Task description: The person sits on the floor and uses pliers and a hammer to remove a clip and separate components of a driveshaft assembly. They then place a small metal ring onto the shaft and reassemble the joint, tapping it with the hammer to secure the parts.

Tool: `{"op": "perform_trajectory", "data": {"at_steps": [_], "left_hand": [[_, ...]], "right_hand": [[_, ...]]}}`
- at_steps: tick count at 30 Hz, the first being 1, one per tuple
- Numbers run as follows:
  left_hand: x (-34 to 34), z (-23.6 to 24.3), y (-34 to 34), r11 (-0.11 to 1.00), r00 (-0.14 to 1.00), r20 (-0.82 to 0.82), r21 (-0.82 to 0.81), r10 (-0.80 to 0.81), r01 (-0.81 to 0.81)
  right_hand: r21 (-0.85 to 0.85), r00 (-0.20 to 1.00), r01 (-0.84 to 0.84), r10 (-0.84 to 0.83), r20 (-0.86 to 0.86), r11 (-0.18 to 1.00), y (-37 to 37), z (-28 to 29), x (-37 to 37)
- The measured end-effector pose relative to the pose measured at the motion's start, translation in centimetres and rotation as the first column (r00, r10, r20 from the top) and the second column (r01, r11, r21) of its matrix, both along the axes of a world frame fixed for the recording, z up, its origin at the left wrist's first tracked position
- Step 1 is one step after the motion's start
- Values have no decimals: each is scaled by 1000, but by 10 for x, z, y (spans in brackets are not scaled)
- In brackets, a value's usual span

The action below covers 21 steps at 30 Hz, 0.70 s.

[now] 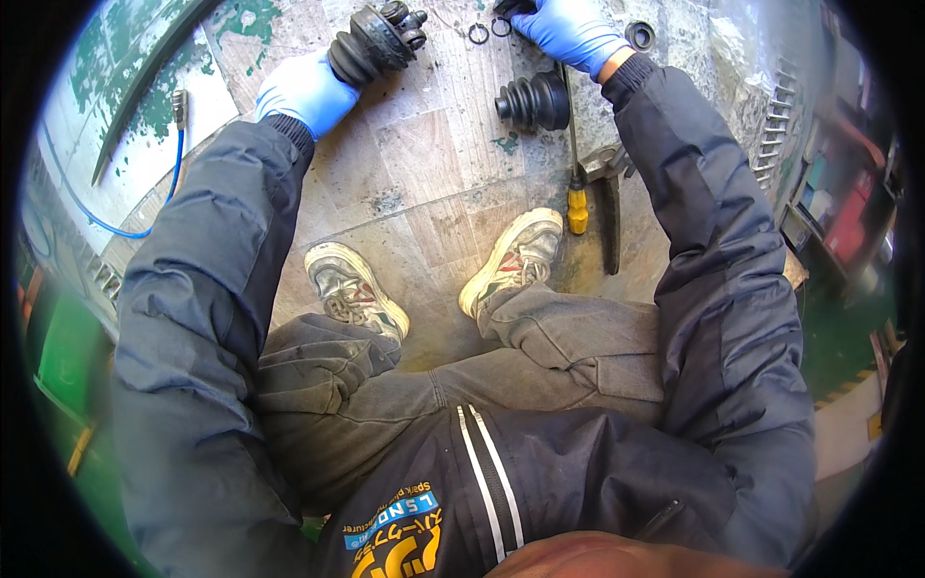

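Note:
My left hand, in a blue glove, is closed around the ribbed black rubber boot of a greasy CV joint at the upper left. My right hand, gloved the same way, reaches to the top edge, its fingers closed at a small dark part that the frame cuts off. Two thin snap rings, one of them a snap ring lying flat, are just left of it. Nearer me, a loose black CV boot lies on its side. A dark ring sits to the right of my right hand.
A screwdriver with a yellow handle and a hammer lie right of my shoes. A blue air hose and a long dark curved bar are at the left. A slotted floor grate runs along the right.

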<state>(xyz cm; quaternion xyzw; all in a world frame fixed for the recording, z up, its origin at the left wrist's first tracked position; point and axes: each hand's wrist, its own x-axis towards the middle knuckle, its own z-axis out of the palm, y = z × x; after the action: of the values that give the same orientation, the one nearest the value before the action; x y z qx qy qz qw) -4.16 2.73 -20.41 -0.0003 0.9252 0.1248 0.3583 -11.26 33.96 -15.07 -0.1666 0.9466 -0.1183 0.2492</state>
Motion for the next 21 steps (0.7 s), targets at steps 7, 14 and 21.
{"op": "perform_trajectory", "data": {"at_steps": [7,14,21], "left_hand": [[2,-3,-2,1000,999,-37,25,-4,5],[3,-2,-2,999,999,-42,36,-4,5],[1,0,-1,1000,1000,23,9,-9,9]], "right_hand": [[-123,999,28,-31,-21,992,10,-21,1],[-147,999,8,-15,-48,989,11,-21,-1],[56,993,-31,38,-110,998,-12,9,4]]}}
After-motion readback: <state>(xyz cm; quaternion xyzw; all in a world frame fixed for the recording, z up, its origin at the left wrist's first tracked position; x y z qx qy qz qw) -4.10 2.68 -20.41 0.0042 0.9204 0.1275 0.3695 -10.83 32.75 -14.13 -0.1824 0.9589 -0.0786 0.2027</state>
